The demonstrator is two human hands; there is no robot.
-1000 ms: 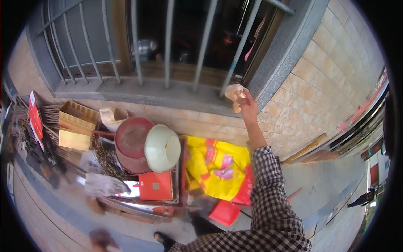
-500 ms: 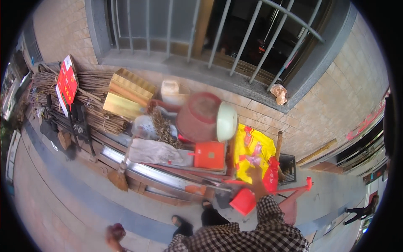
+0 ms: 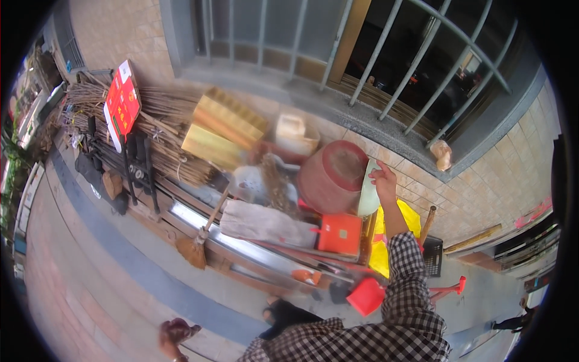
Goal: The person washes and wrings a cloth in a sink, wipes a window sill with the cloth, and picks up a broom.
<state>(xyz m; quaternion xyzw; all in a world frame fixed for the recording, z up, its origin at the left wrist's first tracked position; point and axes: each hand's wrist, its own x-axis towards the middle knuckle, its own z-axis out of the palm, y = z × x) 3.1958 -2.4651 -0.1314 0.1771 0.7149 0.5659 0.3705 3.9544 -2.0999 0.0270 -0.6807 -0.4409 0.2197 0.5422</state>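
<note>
My right hand (image 3: pixel 384 179) reaches up to the pale green basin (image 3: pixel 367 199), its fingers closed on the rim. The basin leans on its side against the large dark-red tub (image 3: pixel 330 175). At the lower left, my left hand (image 3: pixel 171 348) is closed round a small dark reddish-purple thing (image 3: pixel 180 330) whose kind I cannot make out. Below my right forearm lie a yellow plastic bag (image 3: pixel 379 259) and a red dustpan (image 3: pixel 366 296). A red box (image 3: pixel 340 233) sits in front of the tub.
A barred window (image 3: pixel 338 72) rises behind the pile. To the left are bundled sticks (image 3: pixel 166 120), a gold box (image 3: pixel 220 130), a red sign (image 3: pixel 122 105) and a small broom (image 3: pixel 194 248). A black crate (image 3: pixel 433 256) stands right; a person (image 3: pixel 518 321) is farther off.
My right hand has gone from the yellow bag up to the green basin and taken its rim, and the basin is turned more edge-on. The whole view has shifted.
</note>
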